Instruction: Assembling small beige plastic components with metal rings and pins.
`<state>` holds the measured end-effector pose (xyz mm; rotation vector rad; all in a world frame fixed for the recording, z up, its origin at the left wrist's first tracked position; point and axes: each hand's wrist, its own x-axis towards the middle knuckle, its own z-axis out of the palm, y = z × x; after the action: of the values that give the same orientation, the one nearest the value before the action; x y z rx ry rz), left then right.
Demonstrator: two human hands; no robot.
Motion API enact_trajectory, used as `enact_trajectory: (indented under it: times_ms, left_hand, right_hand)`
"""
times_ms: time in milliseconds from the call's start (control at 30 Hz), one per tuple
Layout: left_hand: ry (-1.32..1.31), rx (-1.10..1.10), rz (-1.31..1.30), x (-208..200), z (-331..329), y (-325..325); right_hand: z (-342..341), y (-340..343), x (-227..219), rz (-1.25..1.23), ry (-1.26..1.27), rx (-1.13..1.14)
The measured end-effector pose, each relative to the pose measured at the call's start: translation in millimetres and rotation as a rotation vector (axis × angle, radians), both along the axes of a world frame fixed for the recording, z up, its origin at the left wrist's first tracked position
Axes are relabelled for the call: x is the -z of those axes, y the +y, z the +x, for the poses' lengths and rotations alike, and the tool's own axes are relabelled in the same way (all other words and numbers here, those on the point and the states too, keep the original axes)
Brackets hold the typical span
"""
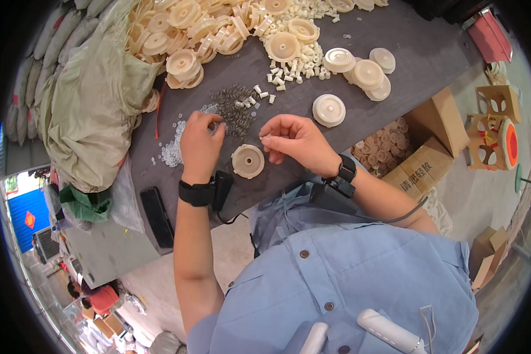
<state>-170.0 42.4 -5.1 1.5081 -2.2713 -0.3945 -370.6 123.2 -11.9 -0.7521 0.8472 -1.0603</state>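
My left hand (199, 144) is at the edge of a heap of small dark metal springs (236, 115), thumb and fingers drawn together; whatever they hold is hidden. My right hand (301, 144) pinches a small pale piece between thumb and forefinger, too small to name. On the table between and just below both hands lies a round beige plastic disc (248, 161), flat, with a dark hole at its centre. Many small clear washers (172, 150) are scattered beside my left hand. A few white plastic bushings (259, 91) lie by the springs.
A large pile of beige plastic discs (183, 62) and white bushings covers the grey table's (410, 88) far side. Several discs (369, 74) sit at right, with a single disc (329, 110) nearer. A cardboard box (422, 171) holds more discs. A cloth sack (94, 100) and black case (157, 217) lie left.
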Motion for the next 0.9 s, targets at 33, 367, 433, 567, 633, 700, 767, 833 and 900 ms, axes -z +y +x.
enact_trajectory:
  times_ms: [33, 367, 433, 567, 633, 700, 767, 833, 900]
  left_hand:
    - [-0.020, -0.009, -0.002, 0, 1, -1]
    - [-0.014, 0.002, -0.059, 0, 3, 1]
    - [-0.132, 0.045, -0.080, -2, 2, -2]
    - [-0.133, 0.052, -0.102, -2, 3, 0]
    - [-0.071, -0.064, -0.064, -5, 1, 9]
    - [-0.039, -0.076, -0.040, -7, -1, 10]
    - [-0.007, -0.092, -0.018, -5, -1, 11]
    - [0.064, -0.091, -0.061, -1, 1, 12]
    - [0.215, -0.111, 0.059, -6, 0, 20]
  right_hand:
    - [-1, 0, 0, 0.008, -0.013, -0.009]
    - [-2, 1, 8, 0.125, -0.139, -0.034]
    - [-2, 1, 8, 0.115, -0.159, -0.035]
    - [-3, 1, 7, 0.137, -0.158, -0.016]
    - [-5, 2, 8, 0.151, -0.197, -0.017]
    - [-4, 0, 11, 0.165, -0.215, -0.015]
    - [-2, 0, 14, 0.177, -0.233, -0.017]
    - [0, 0, 15, 0.172, -0.221, -0.027]
    - [1, 0, 14, 0.179, -0.236, -0.025]
